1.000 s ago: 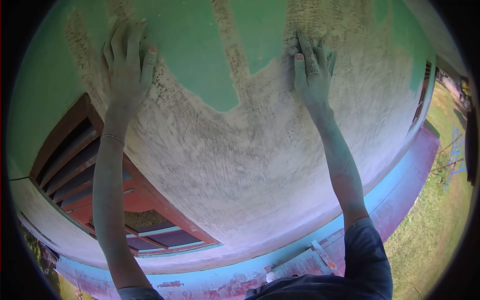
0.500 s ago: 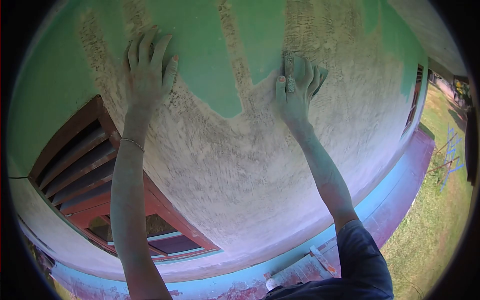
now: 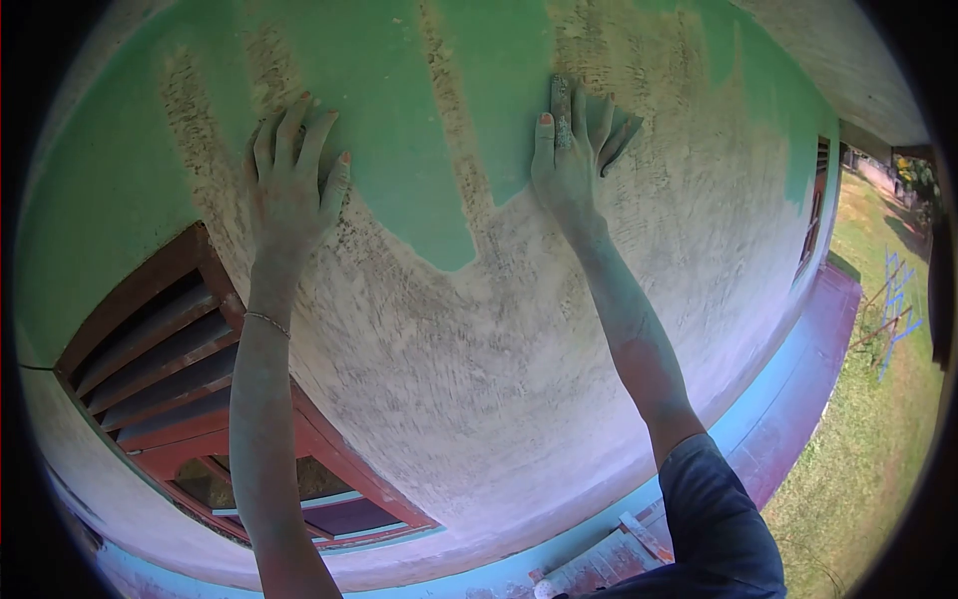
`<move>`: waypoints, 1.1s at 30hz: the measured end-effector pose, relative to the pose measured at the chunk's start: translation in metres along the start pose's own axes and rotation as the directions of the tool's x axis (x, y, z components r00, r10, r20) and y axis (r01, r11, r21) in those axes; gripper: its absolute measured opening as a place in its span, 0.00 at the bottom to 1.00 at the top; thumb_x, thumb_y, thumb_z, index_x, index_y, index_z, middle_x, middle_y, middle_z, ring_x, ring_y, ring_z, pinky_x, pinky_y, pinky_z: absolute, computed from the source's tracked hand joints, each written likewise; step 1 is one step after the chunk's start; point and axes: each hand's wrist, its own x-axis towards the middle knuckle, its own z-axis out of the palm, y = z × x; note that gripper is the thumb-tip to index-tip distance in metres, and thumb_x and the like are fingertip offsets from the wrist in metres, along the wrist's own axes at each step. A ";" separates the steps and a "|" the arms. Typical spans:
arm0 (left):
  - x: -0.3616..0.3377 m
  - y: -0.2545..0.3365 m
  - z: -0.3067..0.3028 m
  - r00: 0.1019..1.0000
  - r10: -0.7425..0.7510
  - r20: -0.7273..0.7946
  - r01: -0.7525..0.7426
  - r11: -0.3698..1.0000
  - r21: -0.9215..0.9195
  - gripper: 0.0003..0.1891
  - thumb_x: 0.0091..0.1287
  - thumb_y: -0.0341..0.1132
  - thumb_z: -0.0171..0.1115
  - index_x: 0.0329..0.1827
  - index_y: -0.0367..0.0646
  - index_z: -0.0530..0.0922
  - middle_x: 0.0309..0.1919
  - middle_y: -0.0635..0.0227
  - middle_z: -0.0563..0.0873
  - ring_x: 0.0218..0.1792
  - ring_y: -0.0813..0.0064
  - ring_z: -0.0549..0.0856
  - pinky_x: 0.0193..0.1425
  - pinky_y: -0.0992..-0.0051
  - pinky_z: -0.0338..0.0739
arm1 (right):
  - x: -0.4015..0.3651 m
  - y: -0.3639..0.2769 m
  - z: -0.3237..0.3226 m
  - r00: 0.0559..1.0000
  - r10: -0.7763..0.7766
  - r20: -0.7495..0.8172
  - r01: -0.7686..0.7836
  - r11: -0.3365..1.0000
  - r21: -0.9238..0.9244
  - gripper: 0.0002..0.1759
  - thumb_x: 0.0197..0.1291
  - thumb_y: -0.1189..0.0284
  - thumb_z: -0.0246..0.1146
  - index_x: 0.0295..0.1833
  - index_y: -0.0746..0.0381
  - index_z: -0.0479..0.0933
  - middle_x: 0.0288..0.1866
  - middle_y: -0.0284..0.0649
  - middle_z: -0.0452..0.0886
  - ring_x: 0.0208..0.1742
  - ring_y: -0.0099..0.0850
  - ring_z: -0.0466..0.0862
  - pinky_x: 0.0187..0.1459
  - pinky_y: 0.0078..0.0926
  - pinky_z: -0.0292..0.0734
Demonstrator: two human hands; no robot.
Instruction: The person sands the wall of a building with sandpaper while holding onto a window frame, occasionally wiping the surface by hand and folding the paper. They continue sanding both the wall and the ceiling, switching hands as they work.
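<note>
My left hand (image 3: 289, 190) rests against the wall, fingers stretched out and apart, with nothing visible in it. It lies over the border between green paint (image 3: 399, 190) and bare, scraped plaster (image 3: 439, 339). A thin bracelet (image 3: 267, 322) circles that wrist. Higher on the right, my right hand (image 3: 571, 175) presses a dark, thin folded sheet (image 3: 621, 140), which looks like sandpaper, to the wall; its edge juts out beside the fingers. A speckled wrapping (image 3: 562, 110) covers one finger. Pale dust coats both hands and forearms.
A brown-framed louvred window (image 3: 170, 349) is at the lower left. Below, a plank-like wooden piece (image 3: 609, 559) stands near the blue wall base (image 3: 499, 579). Grass (image 3: 838, 469) and a blue rack-like object (image 3: 895, 309) lie to the right.
My right hand has moved slightly up and left along the wall with the sheet. My left hand stays at about the same spot; the view has tilted up a little.
</note>
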 end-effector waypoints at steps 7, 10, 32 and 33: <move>0.000 0.001 0.000 1.000 0.009 -0.025 -0.008 1.000 0.021 0.24 0.76 0.51 0.58 0.72 0.58 0.76 0.76 0.67 0.73 0.75 0.55 0.70 0.80 0.48 0.61 | -0.082 -0.003 -0.004 0.998 -0.016 0.064 0.020 0.997 -0.073 0.32 0.84 0.54 0.39 0.84 0.55 0.63 0.88 0.49 0.55 0.86 0.64 0.42 0.82 0.64 0.25; 0.002 0.000 -0.002 0.999 0.019 -0.030 -0.018 1.000 0.022 0.23 0.76 0.50 0.59 0.71 0.57 0.77 0.75 0.67 0.74 0.74 0.54 0.71 0.79 0.48 0.62 | -0.047 -0.006 0.000 1.000 -0.009 0.028 0.011 0.997 -0.074 0.32 0.84 0.53 0.39 0.84 0.54 0.63 0.88 0.50 0.55 0.86 0.65 0.42 0.82 0.64 0.26; -0.003 -0.004 0.002 0.999 -0.031 -0.008 0.031 0.999 -0.030 0.24 0.77 0.52 0.57 0.74 0.61 0.75 0.77 0.66 0.71 0.79 0.55 0.65 0.83 0.46 0.52 | 0.040 0.012 0.007 0.999 -0.036 -0.027 0.036 0.999 0.000 0.34 0.83 0.54 0.40 0.84 0.63 0.60 0.87 0.48 0.59 0.88 0.62 0.40 0.83 0.65 0.28; -0.003 -0.003 0.002 0.999 -0.031 -0.013 0.030 0.999 -0.015 0.24 0.77 0.52 0.58 0.73 0.60 0.75 0.77 0.67 0.72 0.78 0.55 0.66 0.82 0.47 0.54 | 0.001 0.008 0.002 0.999 -0.048 0.022 0.048 0.999 0.000 0.34 0.83 0.54 0.40 0.84 0.63 0.60 0.87 0.48 0.59 0.88 0.61 0.40 0.83 0.66 0.28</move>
